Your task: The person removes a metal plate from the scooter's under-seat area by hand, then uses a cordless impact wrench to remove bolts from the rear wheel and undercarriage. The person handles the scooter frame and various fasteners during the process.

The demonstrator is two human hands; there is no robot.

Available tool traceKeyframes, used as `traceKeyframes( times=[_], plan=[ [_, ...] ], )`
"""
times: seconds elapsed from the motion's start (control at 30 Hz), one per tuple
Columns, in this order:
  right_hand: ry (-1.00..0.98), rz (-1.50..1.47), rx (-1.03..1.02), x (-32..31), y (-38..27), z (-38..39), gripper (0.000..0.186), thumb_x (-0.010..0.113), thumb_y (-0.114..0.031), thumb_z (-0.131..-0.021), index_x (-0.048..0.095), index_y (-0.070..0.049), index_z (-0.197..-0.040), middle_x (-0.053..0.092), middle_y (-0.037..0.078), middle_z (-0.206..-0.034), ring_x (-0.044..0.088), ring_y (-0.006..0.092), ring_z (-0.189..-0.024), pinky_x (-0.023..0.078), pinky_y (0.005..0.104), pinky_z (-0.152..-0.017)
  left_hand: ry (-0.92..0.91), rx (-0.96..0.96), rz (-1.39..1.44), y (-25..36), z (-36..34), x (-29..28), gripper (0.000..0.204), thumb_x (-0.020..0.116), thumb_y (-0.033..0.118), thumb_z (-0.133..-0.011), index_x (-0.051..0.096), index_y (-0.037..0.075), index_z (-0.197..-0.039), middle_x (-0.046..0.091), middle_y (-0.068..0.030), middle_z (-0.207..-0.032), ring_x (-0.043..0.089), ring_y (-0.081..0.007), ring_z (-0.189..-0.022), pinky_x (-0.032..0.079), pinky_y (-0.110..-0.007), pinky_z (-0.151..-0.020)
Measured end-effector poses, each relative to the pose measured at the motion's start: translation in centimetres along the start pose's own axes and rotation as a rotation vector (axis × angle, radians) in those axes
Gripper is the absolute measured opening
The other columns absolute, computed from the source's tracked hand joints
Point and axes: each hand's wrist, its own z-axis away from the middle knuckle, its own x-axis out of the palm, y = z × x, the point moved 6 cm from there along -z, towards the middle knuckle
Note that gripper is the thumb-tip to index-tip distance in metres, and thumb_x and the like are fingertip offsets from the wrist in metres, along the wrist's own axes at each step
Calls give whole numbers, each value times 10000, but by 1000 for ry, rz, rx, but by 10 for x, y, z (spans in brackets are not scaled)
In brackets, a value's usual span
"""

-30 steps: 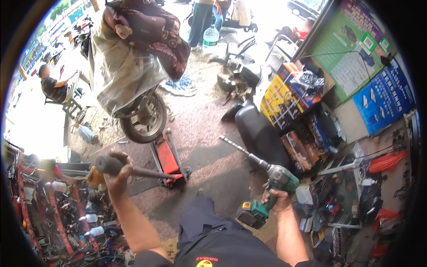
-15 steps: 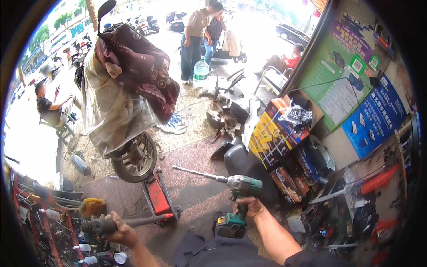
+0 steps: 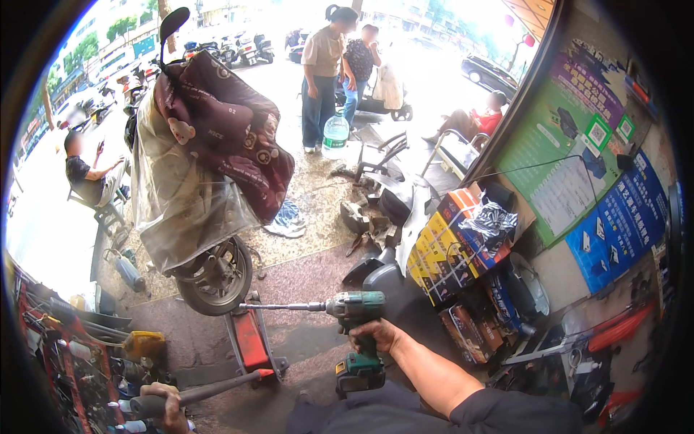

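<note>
Swinging leftward from its place well off to the right a second ago, the cordless power tool (image 3: 358, 309) has come in front of the body, and its long metal shaft (image 3: 289, 307) now lies almost level, pointing left. Closed around the tool's pistol grip, the right hand (image 3: 374, 335) has its fingers wrapped on the handle, with the dark battery just below them. Down and to the left, the left hand (image 3: 170, 405) has dropped toward the lower edge; it is curled shut around a thick dark lever (image 3: 210, 391) near its end, partly cut off from sight below. From that hand the lever runs rightward and away to a red floor jack (image 3: 253, 346), which sits ahead, between the two hands. The shaft's tip crosses the jack's far end near the scooter wheel (image 3: 217, 282); whether it touches either cannot be told. Beyond the left hand, above the wheel, hang a clear plastic sheet (image 3: 184, 202) and a maroon printed cover (image 3: 224, 137). Left of that hand stands a cluttered red rack (image 3: 72, 376). Just beyond the right hand is a black seat (image 3: 397, 289), with stacked boxes (image 3: 444, 249) farther right, while a large water bottle (image 3: 335, 136) stands well ahead of it.
</note>
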Motion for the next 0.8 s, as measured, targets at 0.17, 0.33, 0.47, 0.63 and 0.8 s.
traceKeyframes(
  times=[0.17, 0.33, 0.47, 0.63, 0.8],
  plan=[
    [-28, -3, -4, 6, 6, 2, 295, 709, -74, -793, 634, -16, -1072, 624, 48, -729, 618, 156, -630, 527, 304, -602, 37, -91, 15, 5, -21, 26, 316, 604, 0, -783, 510, 37, -1082, 490, -23, -701, 470, -117, -599, 409, -244, -640],
    [297, -150, 102, -23, 40, 17, 195, 698, -24, -762, 663, 25, -948, 660, 103, -770, 663, 212, -675, 566, 352, -638, 494, 280, -344, 7, -8, 19, 150, 551, 164, -775, 554, 24, -831, 548, -59, -735, 498, -156, -596, 426, -280, -596],
    [57, -60, 95, -12, 47, 12, 390, 690, -130, -768, 603, 36, -1111, 618, 112, -742, 609, 237, -648, 520, 381, -684, 788, 198, -488, 12, 19, 24, 134, 675, 106, -820, 594, 0, -809, 579, -47, -725, 552, -130, -617, 454, -275, -553],
    [24, -22, 104, -5, 37, 7, 390, 685, -142, -781, 596, 40, -1114, 590, 91, -741, 588, 241, -629, 507, 394, -676, 382, 101, -59, 31, 2, 30, 333, 677, -1, -774, 554, -45, -1080, 581, -57, -801, 558, -134, -703, 458, -254, -684],
    [2, -12, 128, -6, 32, -1, 383, 666, -131, -799, 587, 34, -1136, 595, 94, -738, 590, 237, -640, 501, 399, -675, 587, 68, -181, 23, 6, 22, 190, 668, 26, -760, 602, -54, -920, 595, -62, -730, 563, -143, -610, 469, -277, -615]
  ],
)
